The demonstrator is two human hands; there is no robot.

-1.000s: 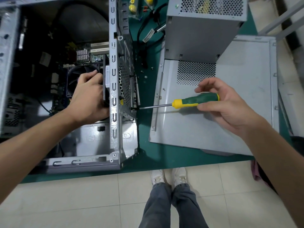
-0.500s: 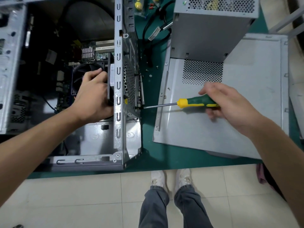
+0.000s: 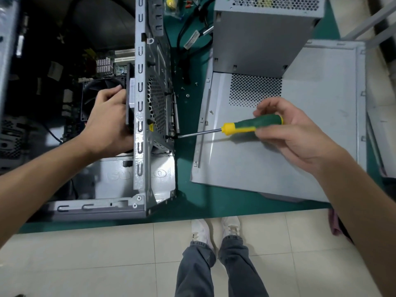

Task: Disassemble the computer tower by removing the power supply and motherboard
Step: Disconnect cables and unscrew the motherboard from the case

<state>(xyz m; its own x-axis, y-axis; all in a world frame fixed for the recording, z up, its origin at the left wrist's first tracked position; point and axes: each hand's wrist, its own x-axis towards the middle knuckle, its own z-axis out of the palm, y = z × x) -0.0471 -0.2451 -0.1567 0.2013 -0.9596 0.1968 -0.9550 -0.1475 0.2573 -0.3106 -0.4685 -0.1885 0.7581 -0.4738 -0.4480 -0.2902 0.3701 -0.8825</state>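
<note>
The open grey computer tower (image 3: 141, 163) lies on the green bench at the left, with the motherboard (image 3: 107, 65) deep inside. My left hand (image 3: 107, 123) reaches into the case and grips the black rear fan (image 3: 130, 99) against the back panel. My right hand (image 3: 295, 131) holds a green and yellow screwdriver (image 3: 252, 124), its tip on a screw at the outside of the perforated back panel (image 3: 157, 103). The grey power supply (image 3: 259, 35) stands outside the case, at the top right.
The case's grey side panel (image 3: 267, 159) lies flat on the green bench (image 3: 192, 202) under my right hand. Loose screws (image 3: 187, 95) and black cables (image 3: 186, 46) lie between tower and panel. My legs and shoes stand on the tiled floor below.
My right hand has shifted its fingers along the screwdriver handle, whose tip stays on the screw. My left hand stays on the fan.
</note>
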